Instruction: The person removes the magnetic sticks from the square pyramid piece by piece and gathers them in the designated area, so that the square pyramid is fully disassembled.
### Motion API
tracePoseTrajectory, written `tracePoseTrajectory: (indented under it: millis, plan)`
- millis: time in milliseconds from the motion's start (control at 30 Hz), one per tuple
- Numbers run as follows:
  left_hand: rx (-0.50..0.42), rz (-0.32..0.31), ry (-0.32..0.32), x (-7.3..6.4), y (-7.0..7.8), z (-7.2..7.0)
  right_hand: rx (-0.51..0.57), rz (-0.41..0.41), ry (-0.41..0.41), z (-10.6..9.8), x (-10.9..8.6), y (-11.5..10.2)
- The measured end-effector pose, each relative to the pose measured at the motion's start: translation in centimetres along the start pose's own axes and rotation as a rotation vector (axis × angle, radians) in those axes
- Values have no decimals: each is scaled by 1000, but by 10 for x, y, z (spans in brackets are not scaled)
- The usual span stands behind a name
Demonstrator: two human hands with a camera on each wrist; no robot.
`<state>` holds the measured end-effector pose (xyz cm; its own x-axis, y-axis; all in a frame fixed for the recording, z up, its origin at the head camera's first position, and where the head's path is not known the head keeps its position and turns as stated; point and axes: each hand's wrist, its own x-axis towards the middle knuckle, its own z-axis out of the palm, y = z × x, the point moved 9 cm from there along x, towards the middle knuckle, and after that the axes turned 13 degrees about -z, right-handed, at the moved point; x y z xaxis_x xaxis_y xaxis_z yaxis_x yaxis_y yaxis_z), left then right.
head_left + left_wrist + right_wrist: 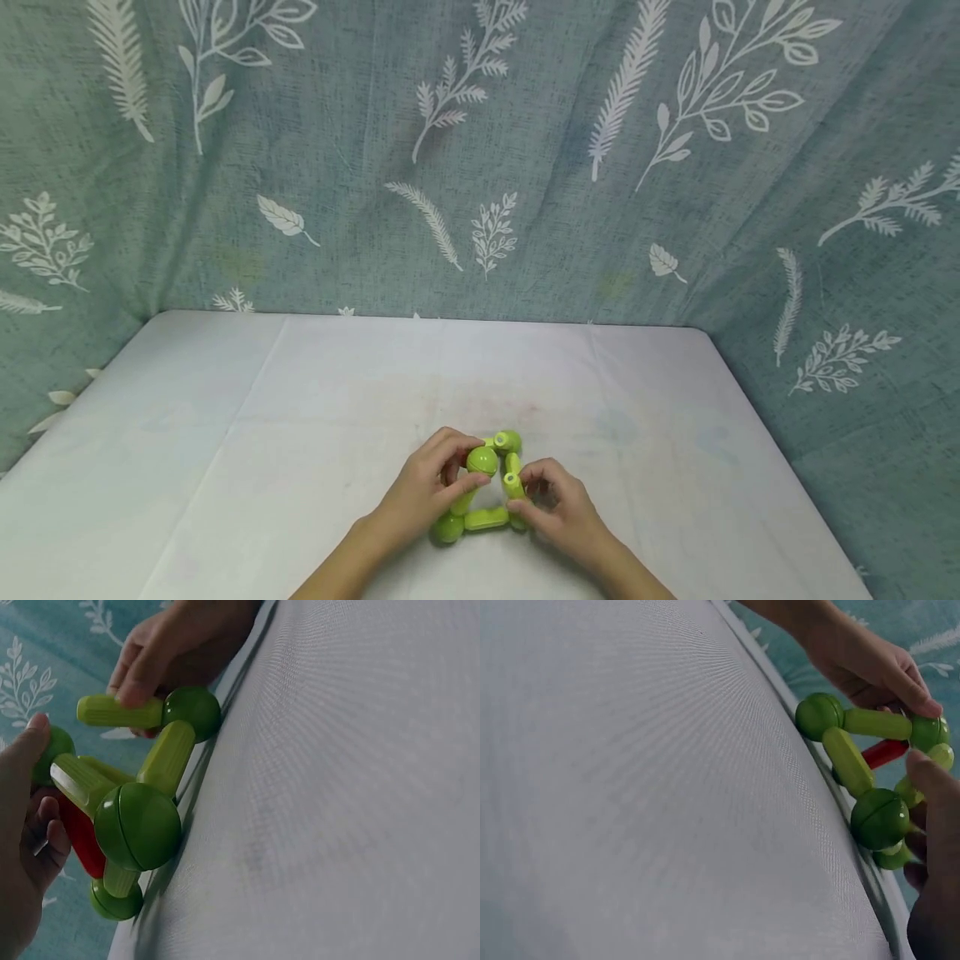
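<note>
A construction toy of green balls and light green rods, with one red rod (885, 754), stands on the table. Its base is a square with balls such as the near left ball (448, 528) at the corners, joined by a near rod (486, 519). My left hand (423, 483) pinches a raised ball (482, 462) on top of a slanting rod (79, 780) at the near left corner. At the near right corner, my right hand (562, 504) pinches an upright rod (120, 712) with bare upper end. Another short rod (501, 439) rises from the far right ball (512, 442).
A white cloth covers the table (300, 400) around the toy. Behind and beside it hangs a teal curtain (352, 167) with white leaf prints. The table's far edge runs along the curtain's foot.
</note>
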<state>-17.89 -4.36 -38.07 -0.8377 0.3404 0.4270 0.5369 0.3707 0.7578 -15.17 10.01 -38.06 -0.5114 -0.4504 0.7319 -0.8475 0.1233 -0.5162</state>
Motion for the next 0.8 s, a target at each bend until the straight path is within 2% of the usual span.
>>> tracePoseTrajectory:
  millis: [100,167,333,500,633,700,800]
  plan:
    - [-21,-37,-41,0,-2,1,1,47,-59,2,-5,9]
    - [-24,-32,-69,0,-1,1,16,82,-92,4,-13,21]
    - [-4,48,-106,-1,6,1,23,170,-102,0,-32,53]
    - [32,66,-85,-2,6,3,24,237,-109,-10,-36,63]
    - [53,103,-53,-2,10,4,65,296,-121,-14,-36,68]
    - [67,134,-31,-2,12,4,73,313,-110,-14,-36,70]
    - [77,136,-28,-2,13,6,15,296,-54,-15,-36,71]
